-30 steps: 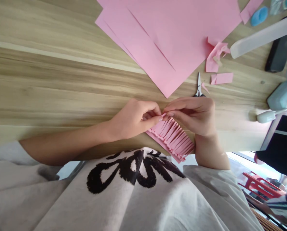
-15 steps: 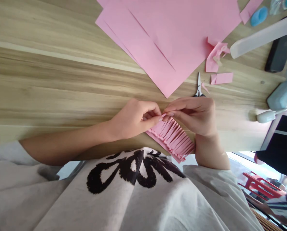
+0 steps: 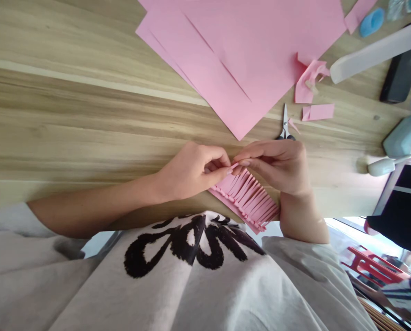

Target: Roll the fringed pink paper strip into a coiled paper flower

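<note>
Over the fringed pink paper [image 3: 247,198], both hands [image 3: 193,171], nearly closed, pinch a narrow pink strip [image 3: 234,165]

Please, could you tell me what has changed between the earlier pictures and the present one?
Nothing has visibly changed beyond, at most, a very slight shift of the right hand. It and the left hand still pinch the fringed pink paper at its upper end. The scissors stayed put.
</note>
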{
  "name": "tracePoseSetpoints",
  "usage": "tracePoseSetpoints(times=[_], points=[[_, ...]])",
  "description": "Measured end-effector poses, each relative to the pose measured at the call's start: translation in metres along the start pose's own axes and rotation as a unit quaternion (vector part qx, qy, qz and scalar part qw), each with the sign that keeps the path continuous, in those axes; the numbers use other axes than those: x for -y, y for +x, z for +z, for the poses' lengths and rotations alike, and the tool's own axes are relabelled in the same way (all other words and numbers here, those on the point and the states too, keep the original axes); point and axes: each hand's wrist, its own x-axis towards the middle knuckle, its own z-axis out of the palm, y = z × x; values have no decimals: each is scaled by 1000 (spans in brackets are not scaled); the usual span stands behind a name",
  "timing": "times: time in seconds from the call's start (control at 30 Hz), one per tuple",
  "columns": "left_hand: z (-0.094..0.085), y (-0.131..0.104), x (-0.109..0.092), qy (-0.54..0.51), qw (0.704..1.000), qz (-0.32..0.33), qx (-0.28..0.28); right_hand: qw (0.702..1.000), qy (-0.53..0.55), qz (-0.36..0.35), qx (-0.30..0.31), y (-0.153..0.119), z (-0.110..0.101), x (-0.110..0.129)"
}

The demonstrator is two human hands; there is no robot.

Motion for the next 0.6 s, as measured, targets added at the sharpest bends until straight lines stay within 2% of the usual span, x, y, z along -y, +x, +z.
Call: tracePoseSetpoints(times=[0.37,0.6], points=[[0,0,-1,3,1000,0,2,1000,-5,-4,12,1,0,-2],[1,1,-1,5,1000,-2,9,999,-24,-30,8,0,-1,-1]])
